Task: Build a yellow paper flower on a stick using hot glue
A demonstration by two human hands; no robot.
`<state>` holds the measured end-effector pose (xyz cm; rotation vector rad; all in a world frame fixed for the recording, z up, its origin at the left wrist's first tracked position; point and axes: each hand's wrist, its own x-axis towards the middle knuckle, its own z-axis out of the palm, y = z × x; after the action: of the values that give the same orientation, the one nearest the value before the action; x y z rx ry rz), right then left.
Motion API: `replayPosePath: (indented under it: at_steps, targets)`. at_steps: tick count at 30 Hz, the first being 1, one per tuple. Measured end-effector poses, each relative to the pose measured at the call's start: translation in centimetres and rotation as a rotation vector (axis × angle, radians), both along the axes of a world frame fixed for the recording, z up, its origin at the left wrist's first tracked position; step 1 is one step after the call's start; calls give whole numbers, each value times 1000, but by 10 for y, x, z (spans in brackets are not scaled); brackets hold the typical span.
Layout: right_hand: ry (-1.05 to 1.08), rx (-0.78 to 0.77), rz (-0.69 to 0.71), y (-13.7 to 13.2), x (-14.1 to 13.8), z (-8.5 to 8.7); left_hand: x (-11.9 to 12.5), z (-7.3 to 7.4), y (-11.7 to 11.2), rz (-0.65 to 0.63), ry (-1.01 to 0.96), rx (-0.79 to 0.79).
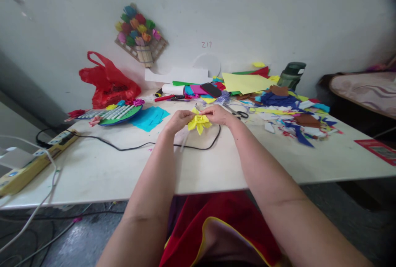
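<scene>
A yellow paper flower (199, 123) with pointed petals is held between my two hands above the middle of the table. My left hand (180, 119) pinches its left side with thumb and finger. On the upper right of the flower, my right hand (218, 114) pinches a petal edge. Below the flower, a thin pale stick (185, 140) slants down by my left hand; whether it joins the flower I cannot tell. Black-handled scissors (240, 113) lie just beyond my right wrist. A sheet of blue paper (150, 118) lies to the left of my left hand.
A black cable (123, 149) runs across the table to a power strip (37, 162). Paper scraps (297, 110) pile up at the right, near a dark green bottle (291, 75). At the left are a red plastic bag (108, 83) and a decorated round board (122, 115).
</scene>
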<state>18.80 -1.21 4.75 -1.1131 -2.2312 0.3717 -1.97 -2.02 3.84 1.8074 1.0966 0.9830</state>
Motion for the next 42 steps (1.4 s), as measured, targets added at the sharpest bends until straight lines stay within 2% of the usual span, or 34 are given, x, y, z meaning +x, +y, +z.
replayPosePath:
  at_steps: [7, 12, 22, 30, 37, 42]
  targets:
    - [-15, -5, 22, 3, 0, -1, 1, 1, -1, -23, 17, 16]
    - [-96, 60, -52, 0, -2, 7, 1, -3, 3, -25, -33, 11]
    - [-109, 182, -92, -5, -7, 12, 4, -5, -2, -65, -426, -268]
    - [-149, 245, -113, -10, -12, 15, 7, -2, -2, 26, -508, -383]
    - [-201, 311, -102, -15, -15, 18, 10, 7, -12, 36, -556, -474]
    - [-214, 319, -102, -16, -15, 19, 11, 6, -13, 25, -602, -513]
